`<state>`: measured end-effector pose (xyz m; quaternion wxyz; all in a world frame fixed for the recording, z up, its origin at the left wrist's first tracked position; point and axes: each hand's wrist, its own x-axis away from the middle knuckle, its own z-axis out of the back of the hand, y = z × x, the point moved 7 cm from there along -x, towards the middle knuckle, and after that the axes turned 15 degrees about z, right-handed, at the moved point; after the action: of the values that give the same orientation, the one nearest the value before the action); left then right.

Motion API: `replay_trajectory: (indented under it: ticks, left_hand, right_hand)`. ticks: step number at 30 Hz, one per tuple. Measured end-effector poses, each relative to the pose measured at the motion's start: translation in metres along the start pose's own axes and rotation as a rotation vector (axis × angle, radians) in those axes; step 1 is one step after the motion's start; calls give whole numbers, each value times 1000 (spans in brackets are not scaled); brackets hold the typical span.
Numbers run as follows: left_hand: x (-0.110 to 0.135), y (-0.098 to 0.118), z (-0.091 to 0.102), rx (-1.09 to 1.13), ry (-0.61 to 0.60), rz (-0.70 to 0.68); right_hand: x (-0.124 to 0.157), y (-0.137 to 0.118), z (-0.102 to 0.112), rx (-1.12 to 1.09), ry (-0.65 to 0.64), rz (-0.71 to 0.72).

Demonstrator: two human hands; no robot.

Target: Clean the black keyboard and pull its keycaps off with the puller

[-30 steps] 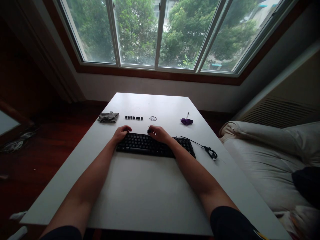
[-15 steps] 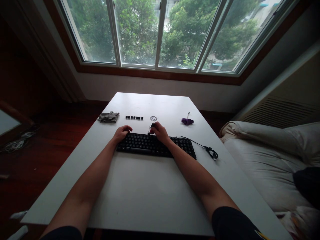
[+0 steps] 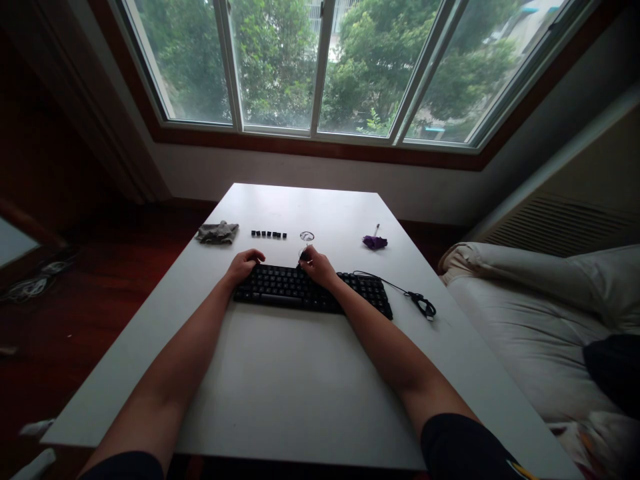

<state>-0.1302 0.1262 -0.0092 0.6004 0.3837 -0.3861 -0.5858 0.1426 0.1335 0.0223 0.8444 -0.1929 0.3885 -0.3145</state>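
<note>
A black keyboard [image 3: 280, 288] lies across the middle of the white table [image 3: 280, 380]. My left hand [image 3: 243, 265] rests curled on the keyboard's far left corner, holding it. My right hand [image 3: 316, 265] hovers at the keyboard's far edge near the middle, fingers pinched on a small dark thing with a thin wire part; it looks like a keycap puller, though it is too small to be sure. A row of several loose black keycaps [image 3: 269, 234] sits just beyond the keyboard. A small wire ring [image 3: 307, 236] lies to their right.
A crumpled grey cloth [image 3: 217, 232] lies at the table's far left. A purple brush [image 3: 374, 241] lies at the far right. The keyboard's black cable [image 3: 417, 301] coils to the right. A bed with white bedding [image 3: 530, 327] stands close on the right. Windows fill the far wall.
My right hand has shifted slightly forward and left along the keyboard's far edge, still pinching the small dark thing. My left hand has stayed put.
</note>
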Motion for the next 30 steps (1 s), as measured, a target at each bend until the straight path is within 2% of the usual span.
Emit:
replay_trajectory:
  ticks: [5, 30]
  left_hand:
    - [-1, 0, -1, 6, -5, -11]
    - [1, 3, -1, 5, 4, 5]
  right_hand:
    - [-1, -1, 1, 89, -40, 10]
    - [-2, -11, 5, -42, 0, 109]
